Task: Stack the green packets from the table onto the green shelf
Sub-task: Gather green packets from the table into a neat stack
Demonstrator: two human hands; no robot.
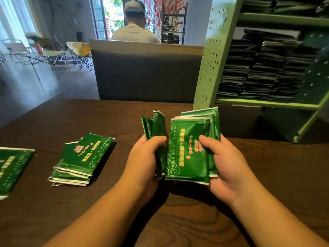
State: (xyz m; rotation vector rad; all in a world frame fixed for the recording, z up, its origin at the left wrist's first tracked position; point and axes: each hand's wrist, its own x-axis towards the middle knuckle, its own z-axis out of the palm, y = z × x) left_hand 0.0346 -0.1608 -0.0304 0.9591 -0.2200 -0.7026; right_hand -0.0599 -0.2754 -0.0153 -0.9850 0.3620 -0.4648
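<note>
My left hand (142, 157) grips a bunch of glossy green foil packets (155, 132); right hand (226, 163) pinches a second bunch (188, 152) above the dark wooden counter (178, 220). Square both bunches together before lifting to the green pegboard shelf (267, 102).

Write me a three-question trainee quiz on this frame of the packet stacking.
1. True or false: both hands hold packets.
2. Which hand's bundle shows its printed face? A left, B right.
3. Fill in: the pile left on the table lies to the person's ____.

Key:
1. True. The left hand and the right hand each hold a bundle.
2. B. The right bundle faces the camera; the left bundle is edge-on.
3. Left; the shelf stands on the right.
</note>
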